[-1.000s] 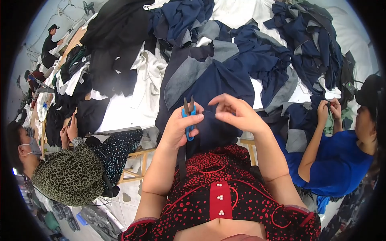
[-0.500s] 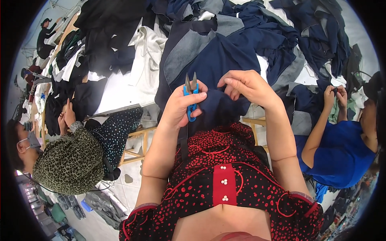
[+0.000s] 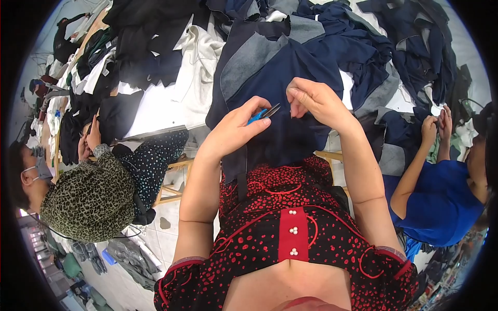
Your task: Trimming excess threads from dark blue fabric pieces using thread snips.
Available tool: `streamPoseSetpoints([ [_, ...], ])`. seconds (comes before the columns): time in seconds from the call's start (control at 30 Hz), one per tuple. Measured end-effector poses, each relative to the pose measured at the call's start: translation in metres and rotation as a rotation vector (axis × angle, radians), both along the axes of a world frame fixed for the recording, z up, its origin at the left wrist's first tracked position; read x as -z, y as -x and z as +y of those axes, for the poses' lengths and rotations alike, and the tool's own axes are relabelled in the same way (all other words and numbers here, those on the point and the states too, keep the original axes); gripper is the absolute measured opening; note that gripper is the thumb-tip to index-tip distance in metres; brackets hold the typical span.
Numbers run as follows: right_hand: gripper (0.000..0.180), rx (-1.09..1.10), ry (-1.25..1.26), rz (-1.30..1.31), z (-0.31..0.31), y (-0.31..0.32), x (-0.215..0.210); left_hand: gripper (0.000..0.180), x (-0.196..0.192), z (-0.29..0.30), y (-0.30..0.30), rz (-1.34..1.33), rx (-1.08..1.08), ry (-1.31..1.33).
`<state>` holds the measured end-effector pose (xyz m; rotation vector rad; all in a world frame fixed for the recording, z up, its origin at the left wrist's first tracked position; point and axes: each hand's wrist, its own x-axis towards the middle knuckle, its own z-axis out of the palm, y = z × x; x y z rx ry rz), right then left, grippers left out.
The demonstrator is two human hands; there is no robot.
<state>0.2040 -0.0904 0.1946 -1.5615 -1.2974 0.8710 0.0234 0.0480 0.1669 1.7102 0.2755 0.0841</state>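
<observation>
My left hand (image 3: pixel 239 127) is closed around blue thread snips (image 3: pixel 257 116), their metal blades pointing right toward my other hand. Thumb and fingers of my right hand (image 3: pixel 312 101) are pinched together, a short way from the blade tips. Whether a thread or anything else is between those fingers is too small to make out. Beneath both hands, navy fabric (image 3: pixel 277 136) hangs from the table edge down over my lap. My hands appear to be just above it.
Heaped navy and grey fabric (image 3: pixel 342 44) covers the table ahead. White cloth (image 3: pixel 194 65) and black cloth (image 3: pixel 148 46) lie to the left. A person in a leopard-print top (image 3: pixel 88 199) sits at my left, and one in a blue shirt (image 3: pixel 441 199) at my right.
The snips have turned from pointing up to pointing right. My right hand has risen slightly, its fingers drawn into a pinch. The navy fabric, bunched before, now hangs flatter.
</observation>
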Motion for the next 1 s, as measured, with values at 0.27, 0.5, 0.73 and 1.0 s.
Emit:
streamPoseSetpoints([
  [0.27, 0.025, -0.067, 0.136, 0.148, -0.001, 0.004, 0.000, 0.030, -0.008, 0.008, -0.001, -0.058, 0.092, -0.255],
  [0.5, 0.025, -0.113, 0.152, 0.180, -0.004, 0.003, -0.005, 0.027, -0.014, 0.008, -0.007, -0.072, 0.215, -0.224],
  [0.73, 0.028, -0.163, 0.167, 0.341, -0.008, 0.002, -0.002, 0.024, -0.023, 0.001, -0.007, -0.128, 0.238, -0.148],
  [1.0, 0.027, 0.055, 0.119, 0.366, -0.043, -0.019, 0.003, 0.038, 0.017, 0.018, -0.004, -0.064, 0.002, 0.417],
])
